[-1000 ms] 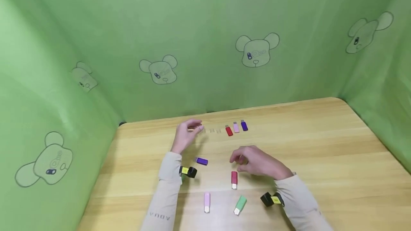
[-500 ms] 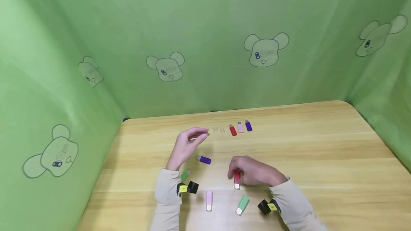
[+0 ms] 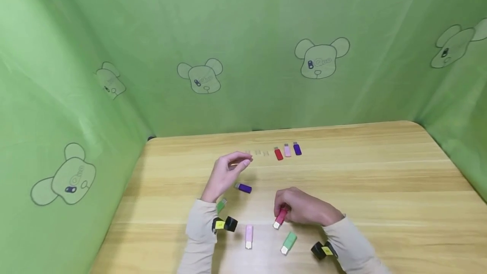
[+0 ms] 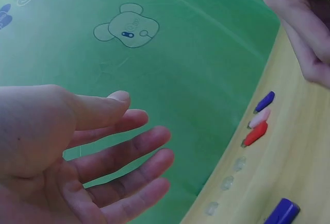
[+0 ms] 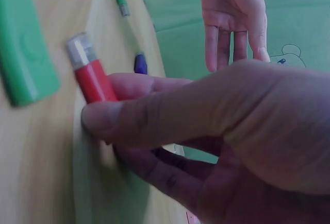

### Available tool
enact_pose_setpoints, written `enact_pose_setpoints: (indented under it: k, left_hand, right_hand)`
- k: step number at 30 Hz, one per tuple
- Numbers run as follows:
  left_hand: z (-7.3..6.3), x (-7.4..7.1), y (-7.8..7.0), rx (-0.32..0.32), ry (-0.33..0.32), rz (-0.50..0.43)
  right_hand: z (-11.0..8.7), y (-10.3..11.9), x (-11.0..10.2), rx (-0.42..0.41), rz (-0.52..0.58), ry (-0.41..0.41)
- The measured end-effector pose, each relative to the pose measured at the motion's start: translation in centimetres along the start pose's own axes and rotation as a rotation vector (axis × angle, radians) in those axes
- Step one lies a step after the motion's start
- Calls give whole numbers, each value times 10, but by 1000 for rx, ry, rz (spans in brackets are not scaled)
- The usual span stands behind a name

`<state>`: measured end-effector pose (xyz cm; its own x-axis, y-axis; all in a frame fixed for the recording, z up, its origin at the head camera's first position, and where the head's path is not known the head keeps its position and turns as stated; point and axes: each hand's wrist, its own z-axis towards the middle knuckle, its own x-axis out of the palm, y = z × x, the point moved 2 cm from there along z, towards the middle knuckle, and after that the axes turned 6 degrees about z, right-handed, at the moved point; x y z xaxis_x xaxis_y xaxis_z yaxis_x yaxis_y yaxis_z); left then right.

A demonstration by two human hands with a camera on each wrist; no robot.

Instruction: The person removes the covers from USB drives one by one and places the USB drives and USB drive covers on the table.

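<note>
My right hand pinches a red USB flash drive between thumb and fingers; in the right wrist view its clear-capped end points away from the fingertips. Whether the drive still touches the table is hard to tell. Over the back left of the table hovers my left hand, holding nothing, its fingers loosely bent in the left wrist view. Three small clear caps lie close to its fingertips. A purple USB flash drive lies between the hands, its metal plug bare.
Uncapped red, pink and purple drives form a row at the back. Capped pink and green drives lie near the front. Another green drive lies by the left wrist. A green curtain encloses the table.
My right hand has come down onto the red USB flash drive, gripped it and tilted it. My left hand has moved slightly right, beside the clear caps. The head view has shifted a little.
</note>
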<state>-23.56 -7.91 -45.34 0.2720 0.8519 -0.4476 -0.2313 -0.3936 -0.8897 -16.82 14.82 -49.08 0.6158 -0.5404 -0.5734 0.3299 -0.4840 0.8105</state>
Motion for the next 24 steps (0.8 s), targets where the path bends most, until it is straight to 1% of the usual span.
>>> enact_pose_setpoints:
  k: [4, 7, 11, 14, 16, 19, 21, 24]
  left_hand:
    - [0, 0, 2, 4, -15, 8]
    - [-1, 2, 3, 13, -1, 14]
    - [-3, 7, 3, 22, 21, -1]
    - [-4, 10, -1, 43, 52, -22]
    - [-5, 12, -5, 59, 89, -31]
    - [-8, 16, -14, 88, 154, -46]
    - [-10, 18, -21, 99, 185, -64]
    - [-15, 21, -30, 100, 195, -96]
  right_hand:
    - [-3, -1, -3, 18, -2, -26]
    - [-5, -4, -3, 42, 18, -41]
    - [-10, -7, -8, 46, 69, -98]
    - [-13, -1, -20, 20, 112, -167]
    - [-15, 5, -29, 1, 138, -218]
    - [-19, 14, -40, -16, 170, -320]
    - [-21, 20, -45, -15, 204, -387]
    - [-24, 28, -49, -22, 279, -470]
